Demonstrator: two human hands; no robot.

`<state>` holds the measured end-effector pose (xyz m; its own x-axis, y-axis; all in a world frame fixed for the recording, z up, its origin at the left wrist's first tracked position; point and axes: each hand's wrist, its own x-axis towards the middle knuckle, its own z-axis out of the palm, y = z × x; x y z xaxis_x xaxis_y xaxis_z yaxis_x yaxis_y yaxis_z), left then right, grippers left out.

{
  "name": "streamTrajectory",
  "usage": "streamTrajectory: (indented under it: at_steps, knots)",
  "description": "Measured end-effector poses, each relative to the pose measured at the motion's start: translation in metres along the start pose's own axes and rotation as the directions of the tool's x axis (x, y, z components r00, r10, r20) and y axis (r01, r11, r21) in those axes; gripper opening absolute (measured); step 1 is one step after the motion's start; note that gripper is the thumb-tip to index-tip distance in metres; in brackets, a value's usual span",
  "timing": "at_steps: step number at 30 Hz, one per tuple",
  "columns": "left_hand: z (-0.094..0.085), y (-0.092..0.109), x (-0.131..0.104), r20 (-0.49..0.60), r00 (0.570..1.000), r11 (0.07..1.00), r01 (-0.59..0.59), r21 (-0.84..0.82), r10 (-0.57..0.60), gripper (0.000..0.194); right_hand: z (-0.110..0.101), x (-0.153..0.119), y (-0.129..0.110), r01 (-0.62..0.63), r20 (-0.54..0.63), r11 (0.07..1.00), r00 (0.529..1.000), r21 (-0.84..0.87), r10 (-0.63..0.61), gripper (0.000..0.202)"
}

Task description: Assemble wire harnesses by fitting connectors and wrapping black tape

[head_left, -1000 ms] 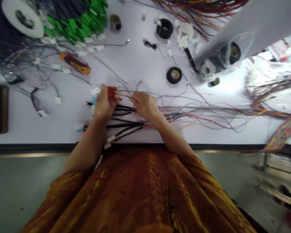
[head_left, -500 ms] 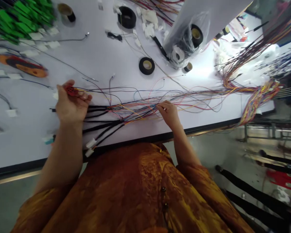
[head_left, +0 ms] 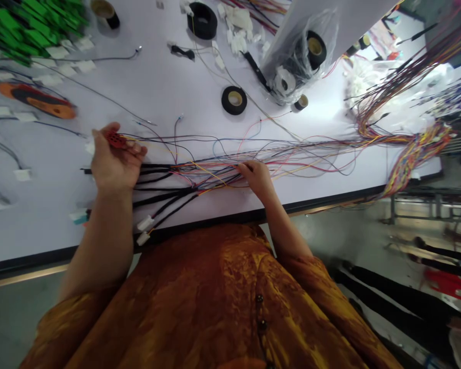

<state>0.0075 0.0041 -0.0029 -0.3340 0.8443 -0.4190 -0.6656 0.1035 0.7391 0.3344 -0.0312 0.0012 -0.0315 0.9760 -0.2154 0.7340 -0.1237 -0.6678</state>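
My left hand [head_left: 119, 159] is palm up at the left, its fingers curled round a red connector [head_left: 116, 139] with thin wires running out to the right. Near the middle, my right hand [head_left: 256, 177] pinches at the long bundle of coloured wires [head_left: 215, 171]; which wires its fingertips hold is too small to tell. Black-sleeved branches [head_left: 163, 193] run from the bundle towards my left wrist. Two white connectors, one of them [head_left: 145, 223] slightly higher, lie at the table's front edge.
Black tape rolls [head_left: 234, 100] lie beyond the wires. An orange cutter [head_left: 36, 100] and green connectors [head_left: 34, 28] are at the left. A clear bag [head_left: 301, 61] with rolls stands at the back. Thick wire bundles [head_left: 403, 159] spread at the right.
My right hand has moved a little left along the wire bundle. My left hand still holds the red connector, nearly in the same place. The view has shifted slightly.
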Motion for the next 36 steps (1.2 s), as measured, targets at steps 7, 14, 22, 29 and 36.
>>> streamTrajectory:
  at_steps: [7,14,22,29,36]
  knots:
    - [-0.003,-0.001,0.001,0.034,0.999,1.0,-0.011,0.001,0.011,0.053,0.011,-0.008,-0.011,-0.017,-0.071,0.985,0.997,-0.173,0.005,0.008]
    - [-0.001,-0.001,0.0,0.021,1.0,1.0,-0.013,-0.002,0.013,0.053,0.019,-0.019,-0.019,0.05,-0.192,0.943,0.974,-0.328,-0.118,0.014]
    - [-0.002,-0.002,0.002,0.006,1.0,1.0,-0.017,0.005,0.017,0.053,0.024,-0.025,-0.013,0.17,-0.213,0.964,0.953,-0.203,-0.213,0.015]
    - [-0.002,-0.003,0.002,0.024,0.999,0.998,-0.039,0.04,0.038,0.06,0.02,-0.038,-0.005,0.099,-0.051,0.941,0.995,0.324,-0.087,0.004]
    - [-0.009,-0.006,0.008,0.037,0.997,0.995,-0.072,0.073,0.069,0.058,-0.007,-0.031,0.014,0.044,-0.13,0.774,0.99,0.631,0.05,0.031]
